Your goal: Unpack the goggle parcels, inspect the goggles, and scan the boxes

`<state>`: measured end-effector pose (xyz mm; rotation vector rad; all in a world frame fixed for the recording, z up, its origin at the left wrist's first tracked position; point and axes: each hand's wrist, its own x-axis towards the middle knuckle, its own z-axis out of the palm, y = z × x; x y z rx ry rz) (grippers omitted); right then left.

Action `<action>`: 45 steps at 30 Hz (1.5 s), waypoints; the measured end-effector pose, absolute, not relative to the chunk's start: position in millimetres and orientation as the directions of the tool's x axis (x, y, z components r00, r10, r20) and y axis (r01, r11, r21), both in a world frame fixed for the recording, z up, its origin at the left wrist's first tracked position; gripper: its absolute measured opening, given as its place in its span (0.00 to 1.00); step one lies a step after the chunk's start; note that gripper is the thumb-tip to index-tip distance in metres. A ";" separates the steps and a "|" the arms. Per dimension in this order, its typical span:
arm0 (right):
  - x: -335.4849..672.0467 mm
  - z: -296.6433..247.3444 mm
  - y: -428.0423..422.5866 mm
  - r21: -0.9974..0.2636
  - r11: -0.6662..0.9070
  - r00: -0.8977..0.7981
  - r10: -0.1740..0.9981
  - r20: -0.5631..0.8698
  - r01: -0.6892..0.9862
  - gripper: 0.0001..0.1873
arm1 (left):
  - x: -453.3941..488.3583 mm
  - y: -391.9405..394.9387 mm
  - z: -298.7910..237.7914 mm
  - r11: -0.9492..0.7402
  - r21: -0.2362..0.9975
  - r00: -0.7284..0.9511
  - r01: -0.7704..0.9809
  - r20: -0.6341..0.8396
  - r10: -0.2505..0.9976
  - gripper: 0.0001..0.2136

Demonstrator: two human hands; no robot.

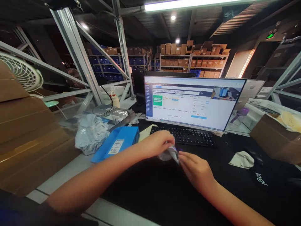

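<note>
Between both hands is a small clear plastic bag (166,155), held over the black desk mat (150,188) just in front of the keyboard (188,137). My left hand (163,142) grips its upper edge with curled fingers. From the right, my right hand (196,166) pinches the bag's other side with fingertips pressed together. What the bag contains is too small and blurred to make out. A blue open-topped bin (127,139) with a white label lies beyond my left forearm. Next to it sits a bulky plastic bag of pale packets (90,133).
A lit monitor (188,106) stands behind the keyboard. Cardboard boxes (30,135) and a fan (21,72) rise at the left. On the right are a crumpled pale cloth or paper (242,159), a brown carton (276,138) and a white basket (265,105). Metal posts frame the desk.
</note>
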<state>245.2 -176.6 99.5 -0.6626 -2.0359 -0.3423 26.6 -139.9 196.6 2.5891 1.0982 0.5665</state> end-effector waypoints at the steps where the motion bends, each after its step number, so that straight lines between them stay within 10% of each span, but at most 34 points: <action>1: 247.4 98.1 -173.3 -0.145 0.800 -0.354 0.410 0.841 0.582 0.08 | 23.2 -145.3 192.1 -0.625 0.430 0.517 0.652 0.351 0.781 0.05; 5: 255.8 94.8 -164.8 -0.511 0.704 -0.224 0.670 0.708 0.493 0.05 | 12.5 -176.7 160.4 -0.393 0.532 0.089 0.750 0.508 0.857 0.06; 15: 253.5 102.7 -187.9 -0.789 0.522 -0.235 0.852 0.468 0.323 0.06 | 44.6 -188.3 113.7 -0.018 0.490 -0.038 0.872 0.103 0.994 0.20; 23: 247.5 88.4 -191.9 -0.661 0.600 -0.275 0.798 0.537 0.451 0.03 | 42.1 -187.3 93.8 -0.184 0.537 0.015 0.824 0.303 0.953 0.18; 33: 247.7 88.2 -184.1 -0.198 0.621 -0.178 0.489 0.854 0.758 0.07 | 35.7 -197.8 80.8 -0.560 0.458 0.200 0.690 0.623 0.756 0.17; 39: 230.0 97.0 -194.0 -0.041 0.581 -0.277 0.449 0.850 0.813 0.09 | 46.0 -208.7 83.5 -0.609 0.057 0.410 0.791 0.688 0.599 0.17; 45: 224.5 93.6 -180.7 -0.060 0.660 -0.323 0.441 0.837 0.749 0.15 | 65.8 -219.8 77.0 -0.695 -0.037 0.519 0.718 0.694 0.499 0.18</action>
